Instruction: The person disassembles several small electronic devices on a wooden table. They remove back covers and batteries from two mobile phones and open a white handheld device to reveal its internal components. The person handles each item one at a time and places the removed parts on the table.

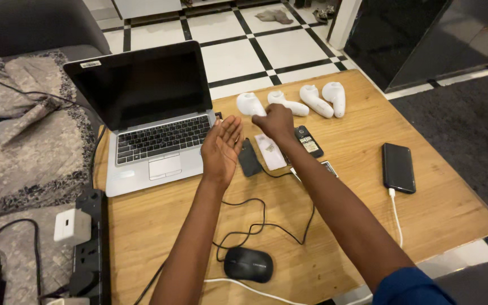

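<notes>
Hands over the wooden table (368,226), seen from the head camera. The right hand (275,123) reaches toward the far edge, fingers curled down, knuckles up; it touches or nearly touches the first white controller (249,104) in a row of four white pieces along that far edge, but whether it grips anything I cannot tell. Beside it lie the second white piece (287,104), the third white piece (315,100) and the fourth white piece (335,97), all on their sides, close together. The left hand (221,148) hovers open, palm turned inward, fingers spread wide, holding nothing, just beside the near right corner of the open laptop (153,113), which sits at the table's far left corner. Under and between the hands: a dark flat phone (249,158), a white flat packet (269,151), and a small keypad phone (309,141) by the right wrist. Toward the right edge a black smartphone (398,167) lies face down with a white cable (396,217) plugged in. At the near edge, a black mouse (248,264) with its black cord (266,223) looping across the middle.
</notes>
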